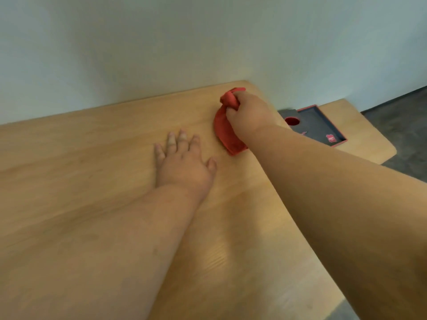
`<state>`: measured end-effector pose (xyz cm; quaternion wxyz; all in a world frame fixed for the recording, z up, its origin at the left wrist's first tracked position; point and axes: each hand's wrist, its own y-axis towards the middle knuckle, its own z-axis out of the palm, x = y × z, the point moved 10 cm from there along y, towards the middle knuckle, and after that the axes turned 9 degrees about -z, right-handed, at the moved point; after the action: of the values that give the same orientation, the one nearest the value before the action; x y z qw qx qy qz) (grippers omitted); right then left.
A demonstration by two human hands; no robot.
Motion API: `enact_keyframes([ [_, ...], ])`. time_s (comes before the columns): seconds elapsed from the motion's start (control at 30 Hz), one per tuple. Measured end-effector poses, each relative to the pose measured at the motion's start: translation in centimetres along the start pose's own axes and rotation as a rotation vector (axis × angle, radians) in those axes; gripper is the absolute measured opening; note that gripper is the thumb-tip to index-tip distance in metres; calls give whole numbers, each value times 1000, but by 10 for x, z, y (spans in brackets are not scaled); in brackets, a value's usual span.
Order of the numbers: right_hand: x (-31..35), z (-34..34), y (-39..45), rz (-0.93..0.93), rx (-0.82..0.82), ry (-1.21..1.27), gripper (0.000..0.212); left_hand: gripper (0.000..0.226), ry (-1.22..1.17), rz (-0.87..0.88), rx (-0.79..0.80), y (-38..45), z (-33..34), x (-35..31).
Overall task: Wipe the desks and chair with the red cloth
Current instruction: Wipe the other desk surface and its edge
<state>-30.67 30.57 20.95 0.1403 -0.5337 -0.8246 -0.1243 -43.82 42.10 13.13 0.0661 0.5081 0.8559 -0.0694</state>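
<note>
Head view: both arms stretched forward over a wooden desk (92, 181).
Right hand (248, 114): fingers curled tight round a bunched red cloth (225, 132), gripped near the desk's far right corner.
Cloth: upper part wadded in the fist, lower part hanging flat onto the wood, touching the surface.
Left hand (182, 162): flat, palm down, fingers spread and straight, pressed on the desk just left of the cloth; nothing held.
Step in hand: likely wiping this first desk, working the far corner by the wall (208, 42).
Next move: probably a sweep back across the bare wood toward the near edge, with firm downward pressure and the left hand lifted clear of the path.
Remaining: second desk (369, 144) at right, lower and apart; chair not in view.
Tray (323, 118): dark, red-rimmed, resting on the second desk, round red spot inside; would need shifting before wiping there.
Writing: small red label in the tray, lettering too blurred to read.
Floor (404, 125): dark, beyond the second desk.
</note>
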Motion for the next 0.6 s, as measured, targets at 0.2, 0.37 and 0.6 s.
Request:
enact_keyframes([
  [0.2, 5, 56, -26, 28, 58, -179, 90, 69, -25, 2, -2, 2, 0, 2],
  [0.37, -71, 28, -55, 160, 26, -168, 79, 70, -1, -1, 7, 3, 0, 6],
  [0.6, -140, -19, -155, 206, -10, -206, 64, 73, 28, 2, 28, 2, 1, 1],
])
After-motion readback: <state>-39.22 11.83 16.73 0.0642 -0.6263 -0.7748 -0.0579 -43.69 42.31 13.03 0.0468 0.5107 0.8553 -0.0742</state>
